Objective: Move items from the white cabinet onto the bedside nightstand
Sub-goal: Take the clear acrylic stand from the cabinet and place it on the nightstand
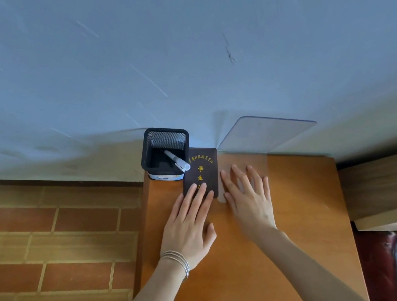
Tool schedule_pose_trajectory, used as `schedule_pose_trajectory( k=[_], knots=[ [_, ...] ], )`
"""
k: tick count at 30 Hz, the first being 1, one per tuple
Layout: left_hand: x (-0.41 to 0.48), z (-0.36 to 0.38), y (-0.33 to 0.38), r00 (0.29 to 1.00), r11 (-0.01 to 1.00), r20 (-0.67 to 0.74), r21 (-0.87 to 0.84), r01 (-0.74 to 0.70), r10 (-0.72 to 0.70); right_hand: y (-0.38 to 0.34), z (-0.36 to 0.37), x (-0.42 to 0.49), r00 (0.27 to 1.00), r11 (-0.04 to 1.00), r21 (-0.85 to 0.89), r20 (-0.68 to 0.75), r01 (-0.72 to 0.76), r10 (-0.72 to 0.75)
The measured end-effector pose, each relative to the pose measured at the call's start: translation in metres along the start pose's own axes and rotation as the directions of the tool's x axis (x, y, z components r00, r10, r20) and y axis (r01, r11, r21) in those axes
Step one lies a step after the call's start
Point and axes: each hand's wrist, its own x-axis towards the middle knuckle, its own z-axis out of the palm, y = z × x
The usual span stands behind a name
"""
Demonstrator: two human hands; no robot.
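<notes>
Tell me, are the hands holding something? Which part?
Nothing is held. The left hand lies flat, fingertips on the near edge of the brown booklet; the right hand lies flat on the base of the clear bookend.

pen in holder, booklet just right

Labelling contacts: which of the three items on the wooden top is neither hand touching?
The black mesh pen holder at the back; the left hand rests on the dark booklet, the right hand on the clear bookend.
</notes>
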Motion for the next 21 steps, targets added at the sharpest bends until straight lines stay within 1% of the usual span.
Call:
schedule_pose_trajectory(
  k=[9,13,16,18,21],
  knots=[
    [0.000,-0.001,0.000,1.000,1.000,0.013,-0.009,0.008,-0.008,0.001,0.003,0.001,1.000,1.000,-0.014,0.000,0.012,-0.012],
    [0.001,-0.004,0.000,0.999,1.000,0.035,-0.014,0.020,-0.020,0.000,0.001,-0.001,0.999,1.000,-0.027,0.034,0.006,-0.005],
    [0.003,-0.007,0.000,0.999,0.998,0.038,-0.051,0.027,-0.025,-0.002,-0.008,0.002,0.997,1.000,-0.016,0.078,0.005,-0.004],
    [0.005,-0.016,0.004,0.997,0.999,0.066,-0.043,0.031,-0.029,-0.002,-0.018,0.006,0.991,1.000,-0.001,0.132,0.000,0.000],
    [0.008,-0.044,0.014,0.978,0.998,0.206,0.063,0.031,-0.043,-0.001,-0.041,0.009,0.985,0.996,0.087,0.171,0.014,-0.028]
  ],
)
